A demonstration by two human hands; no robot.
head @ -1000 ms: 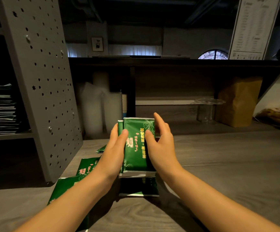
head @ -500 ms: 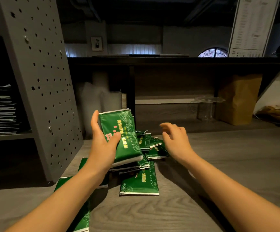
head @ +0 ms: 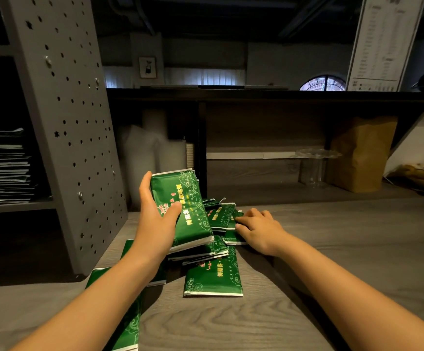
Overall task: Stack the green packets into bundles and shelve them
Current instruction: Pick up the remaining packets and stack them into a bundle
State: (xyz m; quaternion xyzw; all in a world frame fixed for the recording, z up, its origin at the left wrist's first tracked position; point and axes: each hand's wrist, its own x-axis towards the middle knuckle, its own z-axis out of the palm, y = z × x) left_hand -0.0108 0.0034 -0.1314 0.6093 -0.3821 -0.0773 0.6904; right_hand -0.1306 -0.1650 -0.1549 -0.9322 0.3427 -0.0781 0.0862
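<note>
1 grey perforated panel (head: 66,122) is flanking the left hand (head: 156,224) gripping a tilted green packet bundle (head: 193,224); relaxed right hand (head: 261,230) is touching loose packets (head: 219,217).

A: Where is the bundle of green packets (head: 184,211)?
B: Just right of the grey perforated panel (head: 61,122). The left hand (head: 159,220) grips it, thumb across the front, and holds it tilted.
A: And the right hand (head: 259,229)?
B: Further right of the panel. Its fingertips lie on the loose packets (head: 221,215), a small heap on the wooden table (head: 345,249).
A: Something else?
B: One flat packet (head: 213,277) lies right of the panel's foot, nearer to the camera than the heap, and a brown paper bag (head: 360,153) stands far right of the panel.
</note>
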